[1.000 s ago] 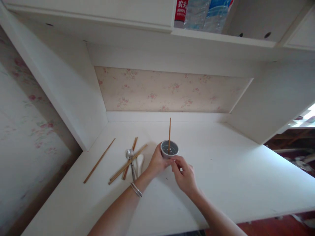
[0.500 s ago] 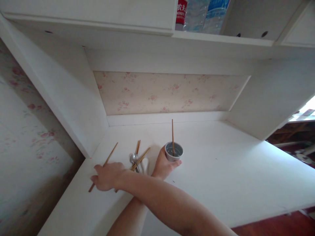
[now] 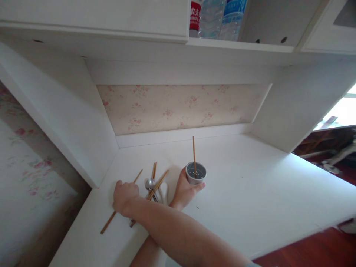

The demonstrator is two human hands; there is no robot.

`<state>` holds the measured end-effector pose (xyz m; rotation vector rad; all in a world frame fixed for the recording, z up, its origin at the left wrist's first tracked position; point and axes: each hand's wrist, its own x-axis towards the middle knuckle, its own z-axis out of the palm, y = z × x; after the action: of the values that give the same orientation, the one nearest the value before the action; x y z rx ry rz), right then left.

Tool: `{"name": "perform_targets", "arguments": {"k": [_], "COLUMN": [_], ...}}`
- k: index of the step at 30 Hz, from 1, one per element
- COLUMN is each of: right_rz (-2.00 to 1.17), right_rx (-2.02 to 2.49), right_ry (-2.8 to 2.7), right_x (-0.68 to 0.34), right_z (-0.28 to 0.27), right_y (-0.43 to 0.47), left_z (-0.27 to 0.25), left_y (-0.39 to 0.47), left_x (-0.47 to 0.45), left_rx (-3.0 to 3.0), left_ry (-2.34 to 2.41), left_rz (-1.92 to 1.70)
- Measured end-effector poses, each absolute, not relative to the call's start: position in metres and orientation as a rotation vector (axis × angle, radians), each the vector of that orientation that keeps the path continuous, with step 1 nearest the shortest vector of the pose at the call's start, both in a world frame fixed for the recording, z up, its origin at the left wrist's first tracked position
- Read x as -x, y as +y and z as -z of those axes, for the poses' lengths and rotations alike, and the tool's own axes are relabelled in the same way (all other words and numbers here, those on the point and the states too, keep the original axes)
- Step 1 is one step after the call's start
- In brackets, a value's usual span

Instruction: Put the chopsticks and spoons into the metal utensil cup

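Observation:
My arms are crossed on the white desktop. My left hand (image 3: 184, 191) is wrapped round a small grey cup (image 3: 190, 181) with holes in its bottom. One wooden chopstick (image 3: 194, 154) stands nearly upright in the cup. Over on the left, my right hand (image 3: 125, 196) is closed on another wooden chopstick (image 3: 108, 223), whose two ends stick out past the hand. Between my hands lie a crossed heap of chopsticks (image 3: 162, 177), a metal spoon (image 3: 150, 183) and a white spoon (image 3: 164, 191). My right forearm hides part of the heap.
The white desktop (image 3: 236, 196) runs on to the right. A side panel (image 3: 63, 107) stands at the left, and an overhead cabinet (image 3: 94, 18) holds water bottles (image 3: 213, 18) on its open shelf. Flowered wallpaper (image 3: 172, 107) covers the back.
My right hand has closed further round the chopstick and moved slightly right. That chopstick's upper end has shifted right and down. My left hand still holds the cup; the view has turned slightly.

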<state>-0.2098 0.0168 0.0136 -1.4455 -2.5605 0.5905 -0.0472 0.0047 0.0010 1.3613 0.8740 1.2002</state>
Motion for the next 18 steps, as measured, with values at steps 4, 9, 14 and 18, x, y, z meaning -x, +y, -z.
{"name": "perform_targets", "arguments": {"k": [4, 9, 14, 18], "right_rz": [-0.662, -0.744, -0.996, -1.408], "right_rx": [1.499, 1.437, 1.116, 0.935], "right_ry": [-2.576, -2.649, -2.301, -1.807], "right_x": [0.200, 0.185, 0.148, 0.103], "right_z": [-0.020, -0.044, -0.062, -0.072], "right_y": [0.019, 0.016, -0.001, -0.013], "left_z": [0.001, 0.004, 0.004, 0.005], "left_y": [0.005, 0.006, 0.006, 0.008], "left_x": [0.046, 0.047, 0.047, 0.046], "left_rx": [-1.378, -1.378, -1.400, -1.406], "left_ry": [0.871, 0.870, 0.892, 0.942], "left_rz": [-1.221, -1.232, -1.215, -1.202]}}
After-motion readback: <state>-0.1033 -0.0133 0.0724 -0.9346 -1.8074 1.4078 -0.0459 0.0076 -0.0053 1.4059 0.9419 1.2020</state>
